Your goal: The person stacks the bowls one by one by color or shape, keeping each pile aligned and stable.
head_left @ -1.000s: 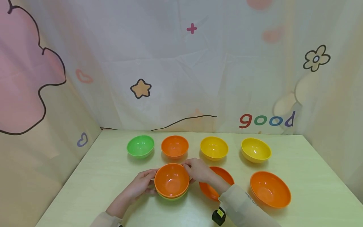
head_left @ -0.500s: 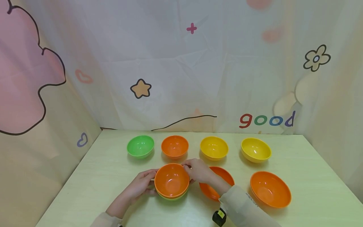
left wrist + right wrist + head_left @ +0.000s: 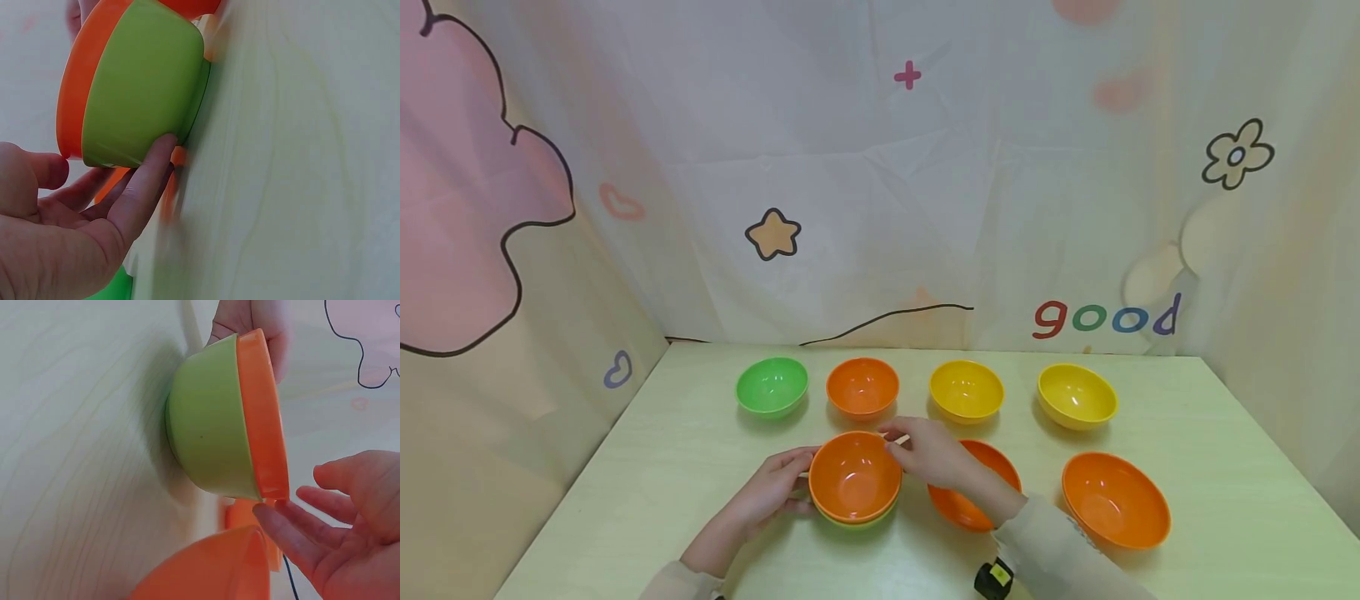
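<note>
An orange bowl sits nested in a green bowl on the table, front of centre. My left hand is at the stack's left side. In the left wrist view its fingers lie extended against the green bowl, with the thumb by the orange rim. Beside the right rim is my right hand, fingers loosely spread. In the right wrist view the fingertips are at the edge of the stack, and the thumb stands apart from it.
Along the back stand a green bowl, an orange bowl and two yellow bowls, one middle, one right. A larger orange bowl lies partly under my right forearm; another orange bowl stands farther right. A printed curtain hangs behind.
My right hand has loosened from the stack's rim, its fingers spreading and shifting slightly right. The left hand and the nested bowls have stayed in place.
</note>
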Available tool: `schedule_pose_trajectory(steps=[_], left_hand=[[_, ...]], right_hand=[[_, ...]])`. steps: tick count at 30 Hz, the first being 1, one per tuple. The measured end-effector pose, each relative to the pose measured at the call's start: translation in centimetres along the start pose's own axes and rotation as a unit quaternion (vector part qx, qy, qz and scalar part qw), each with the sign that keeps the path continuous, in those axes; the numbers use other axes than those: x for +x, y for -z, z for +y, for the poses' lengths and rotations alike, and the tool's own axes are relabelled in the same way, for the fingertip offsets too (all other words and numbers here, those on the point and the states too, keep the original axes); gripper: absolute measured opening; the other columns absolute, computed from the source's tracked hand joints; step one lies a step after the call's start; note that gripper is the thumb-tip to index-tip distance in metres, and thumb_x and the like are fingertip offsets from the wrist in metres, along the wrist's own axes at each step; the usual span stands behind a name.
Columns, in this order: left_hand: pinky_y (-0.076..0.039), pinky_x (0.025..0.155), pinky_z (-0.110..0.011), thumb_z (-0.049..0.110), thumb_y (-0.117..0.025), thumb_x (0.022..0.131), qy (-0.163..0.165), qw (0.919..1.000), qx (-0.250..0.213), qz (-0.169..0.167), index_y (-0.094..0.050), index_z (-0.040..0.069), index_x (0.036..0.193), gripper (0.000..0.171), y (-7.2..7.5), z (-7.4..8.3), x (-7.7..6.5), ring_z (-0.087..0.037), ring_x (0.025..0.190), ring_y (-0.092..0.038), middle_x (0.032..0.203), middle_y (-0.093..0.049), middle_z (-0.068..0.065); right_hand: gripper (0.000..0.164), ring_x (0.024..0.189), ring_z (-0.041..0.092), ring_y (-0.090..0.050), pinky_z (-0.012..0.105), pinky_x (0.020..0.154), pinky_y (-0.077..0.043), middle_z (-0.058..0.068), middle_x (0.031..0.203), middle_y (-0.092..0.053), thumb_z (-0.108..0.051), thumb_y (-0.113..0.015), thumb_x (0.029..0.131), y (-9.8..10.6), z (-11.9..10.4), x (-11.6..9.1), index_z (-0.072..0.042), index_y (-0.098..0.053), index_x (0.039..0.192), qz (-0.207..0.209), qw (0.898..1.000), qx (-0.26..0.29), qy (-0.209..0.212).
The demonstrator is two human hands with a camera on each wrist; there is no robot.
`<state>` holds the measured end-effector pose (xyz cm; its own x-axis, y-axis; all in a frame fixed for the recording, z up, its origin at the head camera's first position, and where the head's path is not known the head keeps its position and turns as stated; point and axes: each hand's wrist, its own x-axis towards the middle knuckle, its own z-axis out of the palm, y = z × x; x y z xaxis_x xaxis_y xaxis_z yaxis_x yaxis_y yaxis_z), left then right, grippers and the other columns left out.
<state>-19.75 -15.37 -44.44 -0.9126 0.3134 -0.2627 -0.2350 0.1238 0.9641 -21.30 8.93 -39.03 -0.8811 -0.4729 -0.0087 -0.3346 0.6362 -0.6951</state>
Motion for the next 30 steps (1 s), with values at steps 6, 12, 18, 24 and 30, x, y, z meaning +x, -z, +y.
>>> schedule_pose_trajectory(steps=[6, 12, 18, 24, 30], left_hand=[[-0.056, 0.075, -0.039, 0.027, -0.037, 0.099, -0.001, 1.0, 0.003, 0.006, -0.042, -0.003, 0.134, 0.046, -0.2, 0.1, 0.0, -0.025, 0.104, -0.06, 0.133, -0.047, -0.022], [-0.056, 0.074, -0.039, 0.027, -0.037, 0.099, -0.005, 1.0, 0.002, 0.006, -0.042, -0.004, 0.134, 0.046, -0.2, 0.1, -0.1, -0.025, 0.103, -0.06, 0.133, -0.047, -0.022], [-0.056, 0.075, -0.038, 0.027, -0.038, 0.099, -0.005, 1.0, 0.0, -0.001, -0.042, -0.004, 0.134, 0.047, 0.0, 0.0, 0.0, -0.023, 0.102, -0.061, 0.132, -0.048, -0.022], [-0.056, 0.076, -0.038, 0.029, -0.039, 0.099, -0.002, 1.0, 0.002, -0.004, -0.041, -0.003, 0.135, 0.048, 0.1, -0.1, 0.1, -0.023, 0.102, -0.061, 0.132, -0.048, -0.021], [-0.056, 0.075, -0.037, 0.028, -0.038, 0.099, -0.005, 1.0, 0.005, -0.003, -0.042, -0.003, 0.134, 0.047, 0.1, -0.2, 0.1, -0.023, 0.102, -0.061, 0.132, -0.048, -0.021]], right_hand=[[0.025, 0.094, 0.019, -0.062, 0.029, 0.077, -0.055, 0.006, 0.11, -0.064, -0.009, -0.057, 0.089, 0.6, 0.3, -0.8, -0.007, -0.063, 0.113, 0.027, 0.997, -0.041, 0.059], [0.025, 0.095, 0.022, -0.06, 0.032, 0.076, -0.054, 0.003, 0.106, -0.065, -0.008, -0.06, 0.087, 1.2, 0.9, -1.7, -0.009, -0.065, 0.111, 0.053, 0.991, -0.084, 0.085], [0.025, 0.094, 0.02, -0.06, 0.031, 0.077, -0.053, 0.0, 0.104, -0.065, -0.011, -0.063, 0.085, 2.1, 1.3, -2.7, -0.013, -0.065, 0.11, 0.079, 0.986, -0.123, 0.081], [0.026, 0.093, 0.017, -0.061, 0.031, 0.079, -0.054, -0.001, 0.104, -0.064, -0.011, -0.067, 0.082, 2.9, 1.9, -3.6, -0.015, -0.065, 0.108, 0.108, 0.98, -0.151, 0.076], [0.026, 0.087, 0.017, -0.061, 0.031, 0.076, -0.053, -0.001, 0.099, -0.063, -0.011, -0.068, 0.081, 3.4, 2.8, -4.2, -0.015, -0.066, 0.107, 0.119, 0.975, -0.178, 0.068]])
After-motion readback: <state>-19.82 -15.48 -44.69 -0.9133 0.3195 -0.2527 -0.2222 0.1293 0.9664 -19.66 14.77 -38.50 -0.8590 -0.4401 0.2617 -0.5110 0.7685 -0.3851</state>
